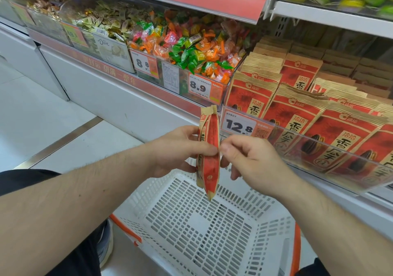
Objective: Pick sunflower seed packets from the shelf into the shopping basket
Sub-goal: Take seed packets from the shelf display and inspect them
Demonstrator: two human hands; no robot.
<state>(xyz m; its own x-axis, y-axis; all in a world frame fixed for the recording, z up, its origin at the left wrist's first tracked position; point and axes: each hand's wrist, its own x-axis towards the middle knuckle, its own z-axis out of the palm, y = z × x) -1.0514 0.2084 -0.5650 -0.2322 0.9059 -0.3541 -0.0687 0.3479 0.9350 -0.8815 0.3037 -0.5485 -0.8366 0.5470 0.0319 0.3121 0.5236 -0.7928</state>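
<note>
A: Where are the packets?
B: Two red sunflower seed packets (209,148), edge-on and upright, held together above the white shopping basket (204,231). Not touching its rim.
A: Who has them?
B: The left hand (176,150). Thumb across the near face, fingers behind, pinching mid-height. Forearm comes in from the lower left.
A: The right?
B: The right hand (248,156) sits just beside the packets' right edge, fingers loosely curled, nothing in it. Whether the thumb tip touches the packet, I cannot tell.
A: Room below?
B: Basket is on the floor under both hands, orange handles (125,229) folded to the sides, slotted bottom bare.
A: The shelf?
B: Shelf (308,148) to the right, rows of matching packets behind a clear front lip, price tag (242,126) reading 12.8. Candy bins (191,54) further left.
</note>
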